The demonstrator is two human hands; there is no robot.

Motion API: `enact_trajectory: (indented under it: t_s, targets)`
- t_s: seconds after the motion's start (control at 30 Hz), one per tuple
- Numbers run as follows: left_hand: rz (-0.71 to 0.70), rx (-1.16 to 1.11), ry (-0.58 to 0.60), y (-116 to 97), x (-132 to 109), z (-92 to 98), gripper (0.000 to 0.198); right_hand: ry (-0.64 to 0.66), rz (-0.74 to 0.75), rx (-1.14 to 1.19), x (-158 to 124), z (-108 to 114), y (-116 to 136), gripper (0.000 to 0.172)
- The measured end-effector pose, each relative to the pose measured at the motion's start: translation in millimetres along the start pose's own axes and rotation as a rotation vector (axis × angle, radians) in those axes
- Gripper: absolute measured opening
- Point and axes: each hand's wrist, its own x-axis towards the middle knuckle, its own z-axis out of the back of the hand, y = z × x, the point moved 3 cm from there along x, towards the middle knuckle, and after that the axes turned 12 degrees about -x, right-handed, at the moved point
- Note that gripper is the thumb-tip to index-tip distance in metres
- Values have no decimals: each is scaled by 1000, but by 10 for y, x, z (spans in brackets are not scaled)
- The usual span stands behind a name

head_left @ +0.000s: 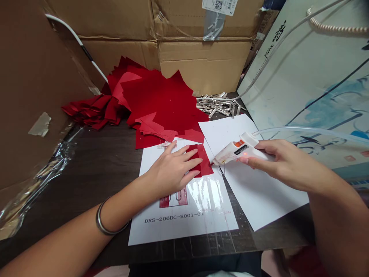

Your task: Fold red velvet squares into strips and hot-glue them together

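Observation:
My left hand (178,167) lies flat with its fingers spread, pressing on a small folded red sheet (206,159). Under that sheet is a white printed page (184,227) with a picture and code on it. In my right hand (276,157) is a white glue gun (238,149) with an orange part on top and a small red light. Its nozzle points left and meets or nearly meets the right edge of the red sheet; contact is hard to tell. The fingers of my right hand wrap around its handle.
Behind the hands lies a pile of red sheets (164,100), with folded red pieces (95,111) at its left. Several metal clips (221,104) are heaped at the back right. A blank white sheet (253,196) is under the glue gun. Cardboard walls (201,57) enclose the back.

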Motion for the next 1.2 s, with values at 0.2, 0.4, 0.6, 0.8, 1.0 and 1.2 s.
enact_trajectory:
  t_s: [0.2, 0.4, 0.6, 0.8, 1.0, 1.2]
  targets:
    - [2, 4, -10, 12, 3, -7, 34, -47, -28, -31, 5, -34, 0, 50]
    - [0, -9, -23, 15, -3, -9, 34, -137, 10, -46, -17, -30, 67, 41]
    - [24, -17, -13, 9, -1, -8, 32, -222, 199, -165, -17, -58, 176, 34]
    - [33, -21, 7, 12, 6, -12, 34, -249, 254, -331, -71, -98, 202, 41]
    - [81, -26, 45, 9, 16, 6, 34, -231, 276, -470, -130, -73, 237, 46]
    - [142, -41, 66, -7, 20, 29, 42, -162, 280, -431, 23, -24, 325, 43]
